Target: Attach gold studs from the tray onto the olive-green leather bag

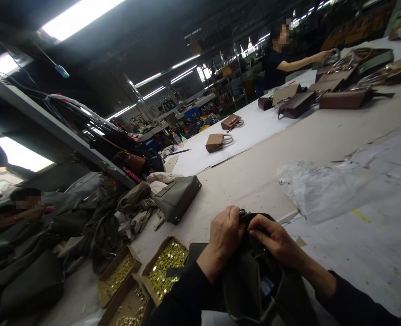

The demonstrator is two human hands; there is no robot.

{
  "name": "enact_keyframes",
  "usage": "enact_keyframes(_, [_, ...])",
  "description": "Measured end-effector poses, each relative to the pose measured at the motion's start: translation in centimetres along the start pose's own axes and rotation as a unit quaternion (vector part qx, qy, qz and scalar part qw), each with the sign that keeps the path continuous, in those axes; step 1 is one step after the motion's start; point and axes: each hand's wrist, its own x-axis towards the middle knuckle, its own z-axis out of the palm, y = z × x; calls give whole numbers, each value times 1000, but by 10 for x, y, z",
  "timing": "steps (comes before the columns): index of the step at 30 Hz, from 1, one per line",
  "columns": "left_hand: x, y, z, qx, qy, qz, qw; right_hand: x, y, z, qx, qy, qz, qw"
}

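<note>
Dark bag (243, 285), gripped by left hand (224, 233) and right hand (280, 240), sits between cardboard trays (123, 299) of gold pieces (169, 260) and crumpled plastic (317, 192)

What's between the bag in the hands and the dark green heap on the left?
In the head view: the left sleeve, then three cardboard trays holding small gold pieces, lie between the bag and heap.

Looks soft and bendy, like a dark green handbag (241, 281), with its mouth open over a pale bit (267, 286) inside and its far end pinched up, right at the near side of the big pale table (248, 192).
</note>
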Motion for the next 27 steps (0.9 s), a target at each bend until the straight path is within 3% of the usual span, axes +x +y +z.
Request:
enact_keyframes(3, [-3,-9,5,-51,35,75,995,0,4,-2,3,14,0,1000])
enact_keyframes(7, [-6,-19,6,-91,11,161,983,-1,11,-5,23,20,7,1000])
enact_keyframes(13, [1,-26,3,-126,-33,181,975,2,15,-7,82,20,31,996])
enact_keyframes(21, [-4,-6,-15,-220,-52,2,974,15,20,-12,172,-40,87,980])
enact_keyframes(24, [-17,-2,-29,-257,-62,-72,962,21,1,-7,161,-96,98,977])
enact_keyframes(27, [-33,-4,-42,-309,-63,-131,940,24,-32,6,45,-173,48,983])
